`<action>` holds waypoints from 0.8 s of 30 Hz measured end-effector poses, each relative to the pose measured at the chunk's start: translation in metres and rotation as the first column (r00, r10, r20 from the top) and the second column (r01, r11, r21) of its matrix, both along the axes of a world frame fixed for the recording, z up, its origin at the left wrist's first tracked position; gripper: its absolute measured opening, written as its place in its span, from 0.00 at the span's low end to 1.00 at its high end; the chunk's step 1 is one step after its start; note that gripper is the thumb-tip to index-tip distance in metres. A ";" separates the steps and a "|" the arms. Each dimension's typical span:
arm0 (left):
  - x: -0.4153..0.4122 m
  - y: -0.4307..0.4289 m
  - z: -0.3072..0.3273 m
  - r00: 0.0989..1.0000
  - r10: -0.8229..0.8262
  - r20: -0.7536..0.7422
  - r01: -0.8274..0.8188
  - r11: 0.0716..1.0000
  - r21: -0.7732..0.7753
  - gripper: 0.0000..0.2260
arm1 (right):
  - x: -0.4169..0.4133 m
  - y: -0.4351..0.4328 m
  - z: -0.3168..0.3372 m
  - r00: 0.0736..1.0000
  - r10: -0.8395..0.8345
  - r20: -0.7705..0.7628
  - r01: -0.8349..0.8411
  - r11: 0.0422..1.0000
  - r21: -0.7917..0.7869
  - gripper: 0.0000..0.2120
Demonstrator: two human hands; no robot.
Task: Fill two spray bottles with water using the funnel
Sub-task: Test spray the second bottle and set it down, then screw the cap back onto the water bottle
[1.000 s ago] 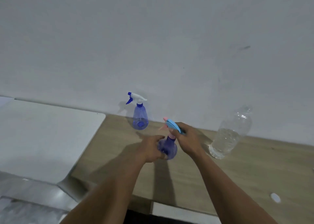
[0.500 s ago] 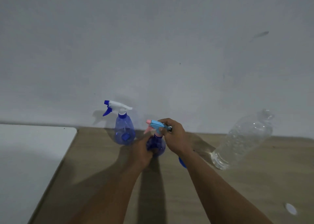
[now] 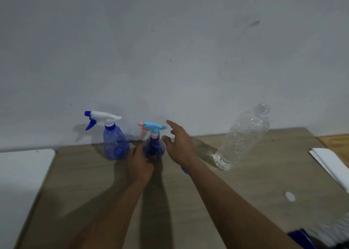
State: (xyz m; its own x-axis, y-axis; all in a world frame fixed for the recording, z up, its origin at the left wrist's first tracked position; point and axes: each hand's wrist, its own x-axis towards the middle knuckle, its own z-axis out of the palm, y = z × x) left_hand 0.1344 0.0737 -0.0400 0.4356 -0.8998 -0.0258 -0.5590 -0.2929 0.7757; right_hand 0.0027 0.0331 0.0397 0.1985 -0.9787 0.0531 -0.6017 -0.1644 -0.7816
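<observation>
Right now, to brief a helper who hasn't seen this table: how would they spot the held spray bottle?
On the wooden table by the grey wall, two blue spray bottles stand left of the tall clear bottle. The left hand grips the held spray bottle. Its sprayer is light blue and pink; the other spray bottle's is white.

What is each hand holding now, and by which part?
Left hand grips the lower body of the spray bottle with the light-blue and pink trigger head. Right hand holds nothing, fingers straight beside that head.
</observation>
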 end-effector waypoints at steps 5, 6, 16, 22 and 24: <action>-0.030 0.037 0.006 0.999 0.030 0.031 -0.023 0.982 -0.189 0.05 | -0.043 0.027 0.003 0.994 -0.033 -0.107 0.033 0.999 -0.006 0.21; -0.037 0.041 0.009 1.000 -0.001 0.023 0.006 0.976 -0.219 0.05 | -0.055 0.033 0.004 0.990 -0.044 -0.135 0.045 0.999 0.003 0.20; -0.164 0.016 0.082 0.948 -0.313 0.051 0.317 0.928 -0.198 0.27 | -0.219 0.089 -0.005 0.903 -0.159 -0.398 0.207 0.975 0.079 0.21; -0.231 -0.009 0.085 0.949 -0.307 -0.068 0.300 0.948 -0.103 0.49 | -0.321 0.086 -0.033 0.851 -0.200 -0.485 0.330 0.923 0.198 0.26; -0.243 -0.018 0.076 0.954 -0.287 -0.088 0.278 0.955 -0.099 0.50 | -0.349 0.082 -0.044 0.825 -0.185 -0.534 0.348 0.911 0.222 0.27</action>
State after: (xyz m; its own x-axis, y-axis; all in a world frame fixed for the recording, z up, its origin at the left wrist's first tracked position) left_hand -0.1084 0.0555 0.0360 0.1625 -0.9864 0.0252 -0.5279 -0.0653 0.8468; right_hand -0.3465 0.1154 -0.0042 -0.1535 -0.9477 -0.2800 -0.9015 0.2503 -0.3531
